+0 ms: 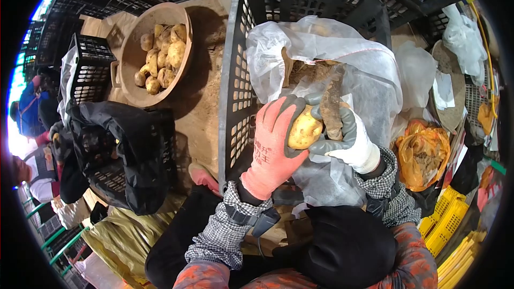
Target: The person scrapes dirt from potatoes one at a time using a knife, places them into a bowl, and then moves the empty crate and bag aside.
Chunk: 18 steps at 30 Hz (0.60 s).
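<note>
My left hand [274, 144], in a pink glove with a grey palm, is closed around a yellow potato [305, 128]. My right hand [350, 139], in a white glove with grey fingers, grips a long brown, dirt-covered strip [333, 104]. Its grey fingertips reach the potato's right side. What the strip is made of I cannot tell. Both hands are held over a black plastic crate [225, 91] lined with a translucent white plastic sheet [369, 69]. Brown matter shows through the opening of the sheet.
To the left, a round brown basin [127, 85] holds several potatoes [166, 56]. Nearby, black plastic [134, 123] drapes another crate. On the right lie an orange bag [423, 155] with brown scraps and yellow crates [447, 219]. Another person [32, 107] is at far left.
</note>
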Each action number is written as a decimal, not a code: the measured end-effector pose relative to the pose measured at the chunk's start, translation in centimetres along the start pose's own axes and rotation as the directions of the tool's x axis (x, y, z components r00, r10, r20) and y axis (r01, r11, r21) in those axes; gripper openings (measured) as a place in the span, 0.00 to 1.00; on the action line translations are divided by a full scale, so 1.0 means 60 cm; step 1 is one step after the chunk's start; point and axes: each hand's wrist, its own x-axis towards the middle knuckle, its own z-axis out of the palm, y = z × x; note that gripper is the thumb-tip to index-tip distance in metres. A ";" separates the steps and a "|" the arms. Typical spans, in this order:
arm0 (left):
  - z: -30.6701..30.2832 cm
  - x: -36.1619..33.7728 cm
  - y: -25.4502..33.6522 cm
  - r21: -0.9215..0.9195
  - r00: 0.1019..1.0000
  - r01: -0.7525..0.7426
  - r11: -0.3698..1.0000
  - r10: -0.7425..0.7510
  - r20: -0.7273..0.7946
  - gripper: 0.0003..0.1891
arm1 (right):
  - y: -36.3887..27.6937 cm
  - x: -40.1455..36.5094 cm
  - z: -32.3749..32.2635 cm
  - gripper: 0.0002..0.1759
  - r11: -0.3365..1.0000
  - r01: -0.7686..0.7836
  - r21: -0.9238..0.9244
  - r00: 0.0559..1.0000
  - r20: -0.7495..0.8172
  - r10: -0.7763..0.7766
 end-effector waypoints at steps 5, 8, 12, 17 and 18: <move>0.003 0.004 0.001 0.168 0.997 -0.076 0.983 0.076 0.001 0.40 | 0.014 -0.005 0.003 0.42 0.980 -0.096 0.174 0.992 -0.063 0.108; 0.013 -0.001 -0.005 0.251 0.992 -0.121 0.960 0.105 0.077 0.42 | 0.041 -0.017 -0.002 0.46 0.998 -0.056 -0.012 0.975 -0.215 0.052; 0.041 -0.031 -0.019 0.192 0.994 -0.107 0.976 0.109 0.002 0.41 | 0.067 -0.008 -0.031 0.27 0.976 -0.172 0.133 0.886 -0.411 0.213; -0.038 -0.109 0.057 -0.110 0.971 0.030 0.993 -0.055 -0.231 0.42 | 0.068 0.011 -0.040 0.12 0.996 -0.084 0.034 0.954 -0.284 0.090; -0.073 -0.137 0.078 -0.109 0.954 0.095 0.990 -0.122 -0.273 0.43 | 0.072 0.014 -0.045 0.11 0.993 -0.115 0.030 0.953 -0.279 0.119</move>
